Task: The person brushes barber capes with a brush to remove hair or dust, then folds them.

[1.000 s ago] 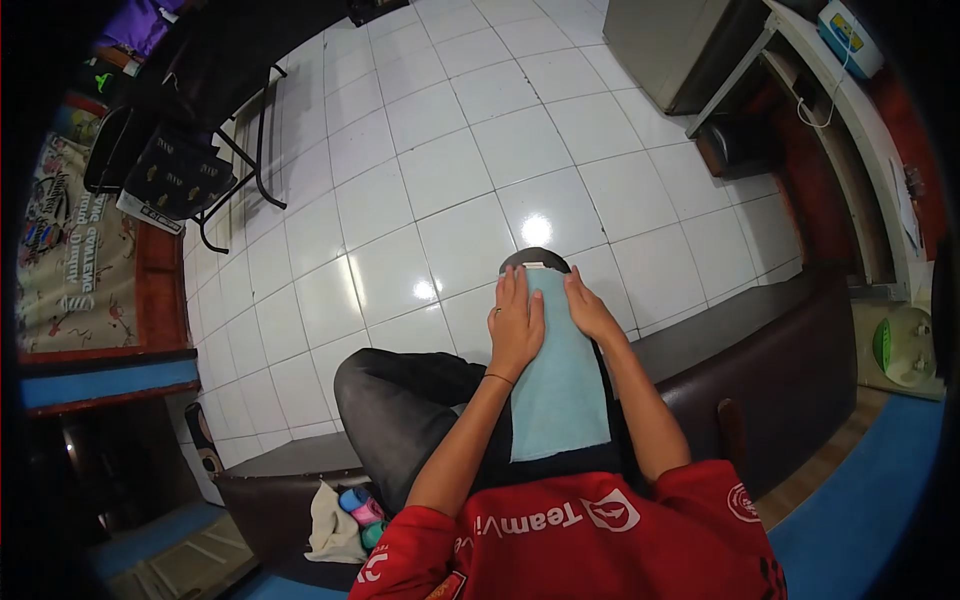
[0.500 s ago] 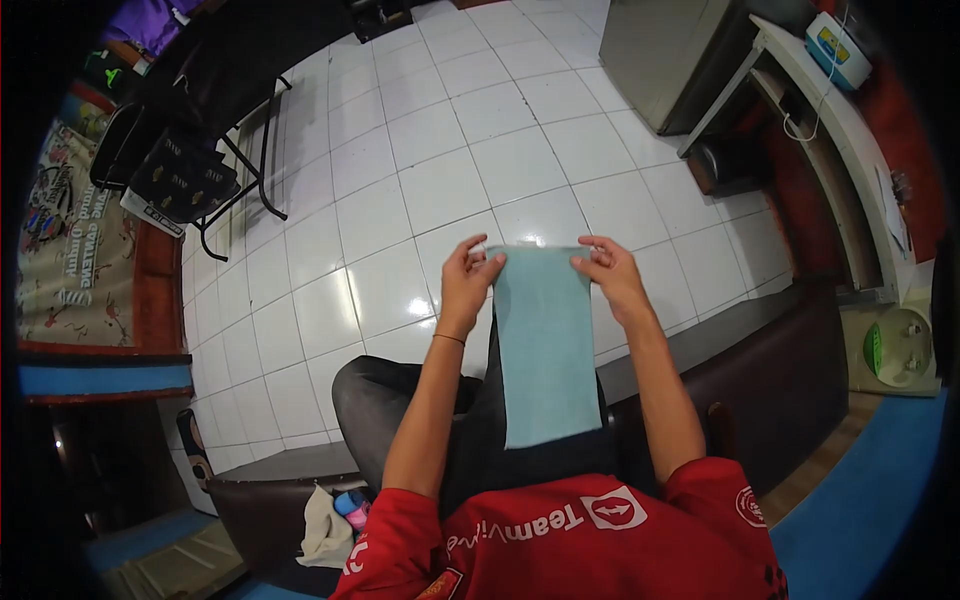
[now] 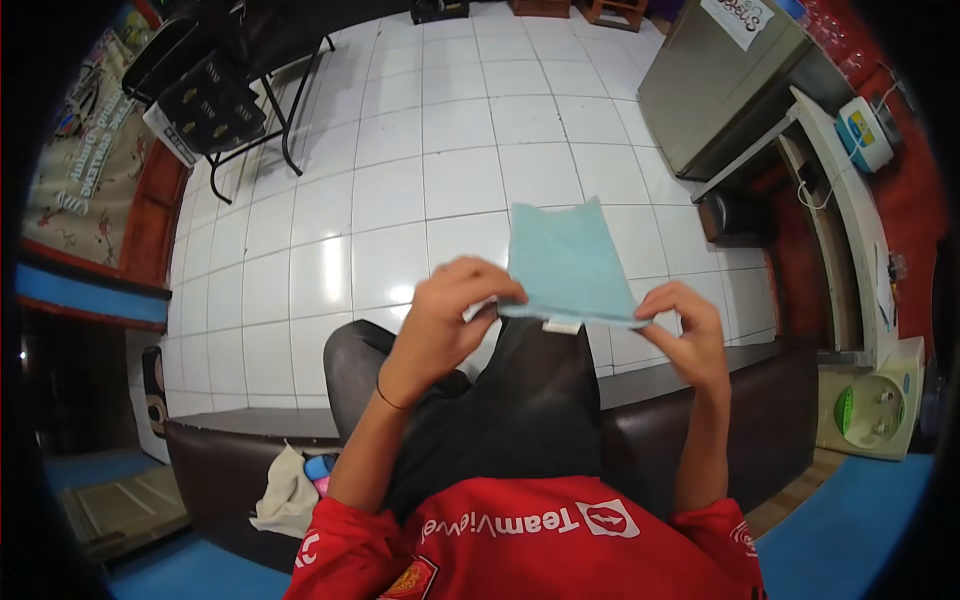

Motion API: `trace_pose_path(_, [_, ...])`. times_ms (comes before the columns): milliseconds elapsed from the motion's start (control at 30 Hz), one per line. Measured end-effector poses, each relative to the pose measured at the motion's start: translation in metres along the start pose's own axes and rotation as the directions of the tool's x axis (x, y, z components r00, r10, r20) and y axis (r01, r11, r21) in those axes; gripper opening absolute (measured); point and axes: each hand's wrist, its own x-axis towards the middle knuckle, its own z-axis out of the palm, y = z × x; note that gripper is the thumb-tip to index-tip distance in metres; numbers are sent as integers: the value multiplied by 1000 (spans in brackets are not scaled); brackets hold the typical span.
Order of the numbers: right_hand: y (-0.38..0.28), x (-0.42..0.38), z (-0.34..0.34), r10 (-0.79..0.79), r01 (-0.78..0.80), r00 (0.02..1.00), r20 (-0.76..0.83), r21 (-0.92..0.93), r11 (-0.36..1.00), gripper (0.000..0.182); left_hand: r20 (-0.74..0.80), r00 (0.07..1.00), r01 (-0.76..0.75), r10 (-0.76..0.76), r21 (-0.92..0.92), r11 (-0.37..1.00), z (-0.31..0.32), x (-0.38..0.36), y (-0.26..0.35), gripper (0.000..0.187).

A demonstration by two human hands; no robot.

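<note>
A light teal cloth is stretched between my two hands above my lap. Its near edge runs from hand to hand, and the rest extends away from me over the tiles. My left hand pinches the left end of that edge between thumb and fingers. At the right end, my right hand grips the corner the same way. A small white tag shows under the edge, near its middle.
A cream cloth and a blue and pink item lie on the dark bench at my left. A folding chair stands upper left, a grey fridge upper right, a white shelf unit at right.
The cloth hung down toward my lap before; now it spreads away from me. Both hands have come lower and farther apart, and the view has tilted upward.
</note>
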Motion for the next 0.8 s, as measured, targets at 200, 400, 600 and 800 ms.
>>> trace_pose_path(200, [30,-61,28,264,-246,925,274,-96,964,14,270,961,55,-59,22,998,42,-89,-37,32])
trace_pose_path(400, [33,-97,38,415,-384,813,408,-159,910,15,428,894,133,-129,20,991,58,-134,-32,23])
trace_pose_path(600, [11,-103,32,440,-331,721,535,-291,898,19,573,808,175,-140,-6,985,49,-139,-10,15])
trace_pose_path(800, [13,-82,68,429,-432,902,-52,-141,891,54,485,874,-1,-17,38,999,61,-93,-20,21])
